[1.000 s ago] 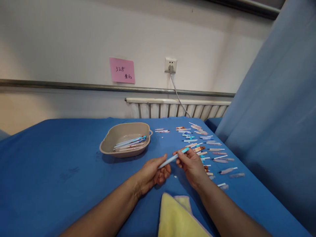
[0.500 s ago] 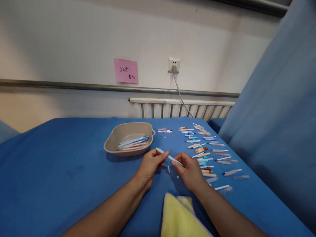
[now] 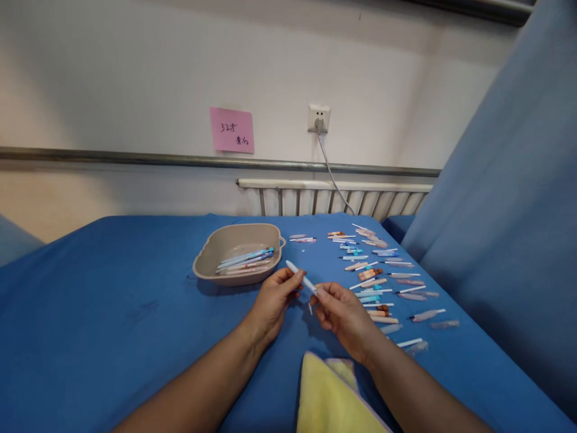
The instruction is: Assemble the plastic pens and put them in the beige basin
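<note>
One pale pen (image 3: 308, 284): barrel pinched by fingers of left hand (image 3: 274, 300), lower end by those of right hand (image 3: 345, 313). Slope reversed within a second; handling apparently unfinished.

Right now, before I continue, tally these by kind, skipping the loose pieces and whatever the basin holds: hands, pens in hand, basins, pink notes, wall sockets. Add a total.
Hands: 2, left hand and right hand
Pale blue pen: 1
Basin: 1
Pink note: 1
Wall socket: 1
Total: 6
</note>
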A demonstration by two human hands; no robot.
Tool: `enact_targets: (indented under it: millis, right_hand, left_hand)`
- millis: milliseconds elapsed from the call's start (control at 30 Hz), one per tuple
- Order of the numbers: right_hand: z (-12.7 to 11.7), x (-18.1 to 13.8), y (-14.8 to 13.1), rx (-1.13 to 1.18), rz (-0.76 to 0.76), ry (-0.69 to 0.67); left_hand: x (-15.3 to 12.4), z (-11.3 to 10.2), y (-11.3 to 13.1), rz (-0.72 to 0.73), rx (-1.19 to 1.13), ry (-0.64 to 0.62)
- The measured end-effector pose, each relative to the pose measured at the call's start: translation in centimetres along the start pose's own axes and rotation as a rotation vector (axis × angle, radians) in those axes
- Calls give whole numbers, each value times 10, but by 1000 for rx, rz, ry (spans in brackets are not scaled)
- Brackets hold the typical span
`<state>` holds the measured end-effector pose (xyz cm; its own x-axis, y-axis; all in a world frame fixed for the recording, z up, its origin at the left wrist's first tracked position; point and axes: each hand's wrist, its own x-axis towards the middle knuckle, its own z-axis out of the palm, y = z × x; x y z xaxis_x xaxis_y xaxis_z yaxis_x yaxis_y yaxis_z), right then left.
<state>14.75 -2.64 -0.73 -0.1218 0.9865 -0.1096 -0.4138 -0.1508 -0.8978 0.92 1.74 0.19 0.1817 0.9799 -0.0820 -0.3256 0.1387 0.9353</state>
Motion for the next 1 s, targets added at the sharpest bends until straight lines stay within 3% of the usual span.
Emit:
enact_targets:
  millis: [133,200,400,733,900,1000]
  right_hand:
    - [-2,5,5,-249,-126,142]
    - [-4,7,5,-288,-113,154]
    - [-4,5,1,-120,110,13]
    - [3,3,3,-178,-42,143]
    - [2,1,2,-32,62,60]
    - [-1,3,2,85,170,13]
  left_hand:
    - [3,-1,-2,16,20,99]
    - [3,-1,-2,23,33,94]
    - [2,-1,-1,40,62,16]
    - [-4,10,-3,90,155,49]
    - [-6,11,2,96,101,82]
    - [-11,15,5,59,33,23]
